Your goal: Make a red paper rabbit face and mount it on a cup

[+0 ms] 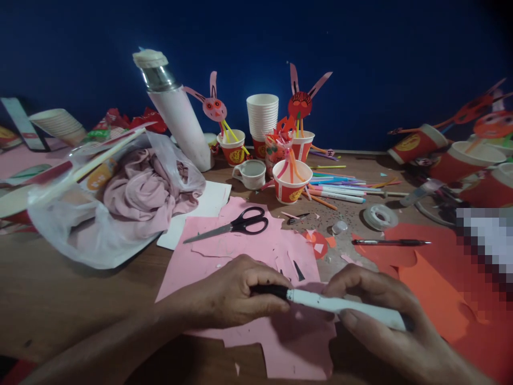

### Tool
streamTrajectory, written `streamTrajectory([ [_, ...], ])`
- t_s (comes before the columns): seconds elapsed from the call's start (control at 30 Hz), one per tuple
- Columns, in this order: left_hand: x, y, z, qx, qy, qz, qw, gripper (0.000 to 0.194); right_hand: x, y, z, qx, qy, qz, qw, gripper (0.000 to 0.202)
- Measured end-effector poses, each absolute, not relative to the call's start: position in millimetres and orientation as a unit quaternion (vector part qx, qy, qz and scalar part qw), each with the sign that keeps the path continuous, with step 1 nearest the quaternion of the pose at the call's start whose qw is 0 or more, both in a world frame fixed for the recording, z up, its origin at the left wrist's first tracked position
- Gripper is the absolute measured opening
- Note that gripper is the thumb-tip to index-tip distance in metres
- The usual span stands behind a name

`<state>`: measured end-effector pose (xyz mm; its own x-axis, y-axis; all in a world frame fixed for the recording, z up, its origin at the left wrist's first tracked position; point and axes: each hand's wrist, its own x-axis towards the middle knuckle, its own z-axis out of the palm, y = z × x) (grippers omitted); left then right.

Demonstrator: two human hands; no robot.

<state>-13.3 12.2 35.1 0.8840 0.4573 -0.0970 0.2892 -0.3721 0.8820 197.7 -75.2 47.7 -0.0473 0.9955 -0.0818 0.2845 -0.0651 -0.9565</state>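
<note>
A white marker (344,307) with a black end lies level between my two hands, low over the pink paper (240,275). My left hand (236,294) is closed around the black end, its thumb and forefinger pinching it. Around the white barrel curl the thumb and fingers of my right hand (385,305). Black-handled scissors (246,221) rest on the pink paper beyond my left hand, blades pointing left. Small dark and pink paper scraps lie close to the marker. To the right, a black pen (390,243) rests on red paper (428,251).
Rabbit-faced paper cups (233,149) and stacked white cups (262,115) stand at the back, near a leaning white thermos (180,117). A plastic bag (88,240) with pink cloth (138,187) sits left. Loose markers (340,192) and a tape roll (380,216) lie right.
</note>
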Motion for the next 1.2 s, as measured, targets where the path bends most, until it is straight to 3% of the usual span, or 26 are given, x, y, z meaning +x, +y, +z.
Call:
streamTrajectory([
  [0.4, -12.7, 9.3, 34.8, 0.896, 0.197, 0.063, 0.393, 0.018, 192.1, -84.5, 24.9, -0.567, -0.552, 0.489, 0.367, 0.014],
  [0.57, -10.2, 18.9, 37.3, 0.876, 0.217, 0.077, 0.424, 0.021, 196.8, -68.2, 29.7, -0.513, -0.582, 0.52, 0.357, 0.016],
  [0.67, -13.8, 28.3, 36.9, 0.842, 0.289, 0.123, 0.438, 0.024, 205.4, -60.4, 30.5, -0.504, -0.589, 0.525, 0.352, 0.033],
  [0.8, -24.9, 40.9, 42.1, 0.817, 0.407, 0.182, 0.364, 0.03, 212.5, -56.6, 25.5, -0.605, -0.62, 0.371, 0.335, 0.022],
  [0.97, -36.1, 51.8, 53.1, 0.868, 0.465, 0.084, 0.151, 0.027, 209.8, -54.8, 14.9, -0.59, -0.743, 0.179, 0.261, 0.02],
  [1.2, -43.5, 58.9, 42.7, 0.883, 0.467, 0.055, -0.01, 0.024, 204.5, -44.4, 17.5, -0.591, -0.786, 0.098, 0.15, 0.027],
])
